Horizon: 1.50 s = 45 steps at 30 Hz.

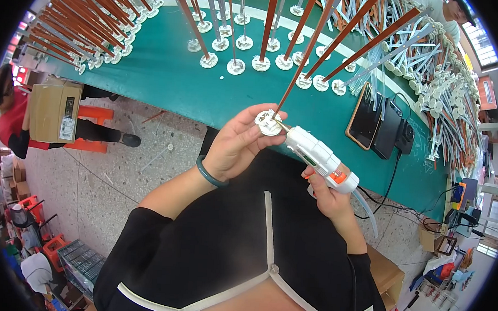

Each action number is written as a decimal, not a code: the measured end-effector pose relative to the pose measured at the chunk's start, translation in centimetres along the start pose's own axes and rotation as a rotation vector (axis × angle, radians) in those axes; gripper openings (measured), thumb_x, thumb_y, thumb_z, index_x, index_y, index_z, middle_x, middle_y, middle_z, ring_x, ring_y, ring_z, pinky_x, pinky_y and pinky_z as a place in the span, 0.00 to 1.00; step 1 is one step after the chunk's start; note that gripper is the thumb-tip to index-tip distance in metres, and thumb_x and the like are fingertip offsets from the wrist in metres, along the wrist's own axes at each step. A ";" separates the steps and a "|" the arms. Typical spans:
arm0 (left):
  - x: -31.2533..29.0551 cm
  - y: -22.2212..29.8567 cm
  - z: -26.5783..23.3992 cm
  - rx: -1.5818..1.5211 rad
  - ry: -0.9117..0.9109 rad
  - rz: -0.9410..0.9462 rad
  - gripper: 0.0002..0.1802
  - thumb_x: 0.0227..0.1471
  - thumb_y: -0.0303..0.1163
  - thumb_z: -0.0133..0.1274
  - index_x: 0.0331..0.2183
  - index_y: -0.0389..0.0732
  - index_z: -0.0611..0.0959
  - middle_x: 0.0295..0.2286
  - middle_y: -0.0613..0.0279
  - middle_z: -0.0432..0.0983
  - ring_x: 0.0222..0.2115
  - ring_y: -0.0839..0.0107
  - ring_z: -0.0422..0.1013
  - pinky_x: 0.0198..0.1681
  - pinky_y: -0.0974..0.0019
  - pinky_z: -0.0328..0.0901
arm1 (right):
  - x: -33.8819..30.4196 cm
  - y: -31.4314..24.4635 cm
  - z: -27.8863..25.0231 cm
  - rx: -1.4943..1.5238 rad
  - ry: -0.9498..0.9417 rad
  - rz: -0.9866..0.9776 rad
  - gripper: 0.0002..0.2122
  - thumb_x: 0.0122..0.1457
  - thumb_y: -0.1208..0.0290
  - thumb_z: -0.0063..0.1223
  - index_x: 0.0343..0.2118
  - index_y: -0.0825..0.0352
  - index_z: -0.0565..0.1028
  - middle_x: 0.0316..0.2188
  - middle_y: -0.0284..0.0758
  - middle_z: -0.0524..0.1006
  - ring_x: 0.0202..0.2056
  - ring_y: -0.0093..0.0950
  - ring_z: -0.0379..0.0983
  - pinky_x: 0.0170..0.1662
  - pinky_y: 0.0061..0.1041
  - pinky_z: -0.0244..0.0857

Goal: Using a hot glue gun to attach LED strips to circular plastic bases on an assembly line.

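My left hand pinches the rim of a white round disc between thumb and fingers. A long thin brown strip stands up from the disc and slants away to the upper right. My right hand is wrapped round the handle of a white hot glue gun with orange parts. Its metal nozzle meets the disc close to the strip's foot; whether it touches is too small to tell. A clear glue stick sticks out of the gun's back end.
On the green table stand several white discs with upright strips, and a dense cluster at far left. Loose strips pile up at right, by a phone and black device. A person holds a cardboard box; another person sits far right.
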<state>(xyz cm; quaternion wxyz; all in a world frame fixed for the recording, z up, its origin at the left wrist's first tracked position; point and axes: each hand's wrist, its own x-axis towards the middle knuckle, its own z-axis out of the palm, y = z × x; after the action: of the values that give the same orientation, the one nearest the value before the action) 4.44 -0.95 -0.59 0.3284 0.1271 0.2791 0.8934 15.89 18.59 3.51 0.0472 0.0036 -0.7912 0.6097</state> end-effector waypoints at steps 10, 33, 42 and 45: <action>0.0 -0.1 0.0 -0.025 -0.007 0.001 0.29 0.57 0.32 0.49 0.56 0.33 0.62 0.53 0.43 0.62 0.49 0.63 0.68 0.52 0.63 0.66 | -0.2 0.0 -0.1 0.001 -0.014 0.013 0.05 0.53 0.75 0.54 0.31 0.71 0.73 0.24 0.37 0.73 0.25 0.32 0.70 0.29 0.27 0.63; -0.1 -0.2 -0.1 -0.030 0.016 -0.001 0.25 0.53 0.26 0.53 0.52 0.38 0.65 0.52 0.50 0.63 0.54 0.53 0.63 0.55 0.60 0.64 | -0.6 0.2 0.0 0.129 -0.017 0.140 0.09 0.58 0.69 0.51 0.36 0.70 0.74 0.26 0.34 0.73 0.27 0.24 0.70 0.31 0.23 0.63; 0.9 -0.4 -1.2 0.286 0.041 0.148 0.30 0.44 0.15 0.56 0.49 0.38 0.65 0.46 0.55 0.66 0.51 0.60 0.66 0.55 0.60 0.62 | 3.2 4.3 0.0 0.911 -0.116 -0.211 0.18 0.56 0.44 0.47 0.26 0.55 0.70 0.47 0.46 0.68 0.47 0.38 0.66 0.51 0.39 0.58; 1.9 -0.5 -1.7 0.574 0.061 0.184 0.31 0.43 0.14 0.57 0.49 0.37 0.64 0.46 0.54 0.66 0.50 0.64 0.66 0.55 0.62 0.61 | 5.8 3.4 1.9 0.969 0.059 -0.255 0.18 0.57 0.45 0.46 0.26 0.56 0.70 0.58 0.50 0.57 0.59 0.44 0.54 0.59 0.44 0.50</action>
<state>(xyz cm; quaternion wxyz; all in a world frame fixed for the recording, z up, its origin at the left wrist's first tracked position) 2.62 -0.10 -2.16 0.1885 0.2128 0.5173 0.8072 9.79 17.88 0.24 0.1367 0.1044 -0.4086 0.8963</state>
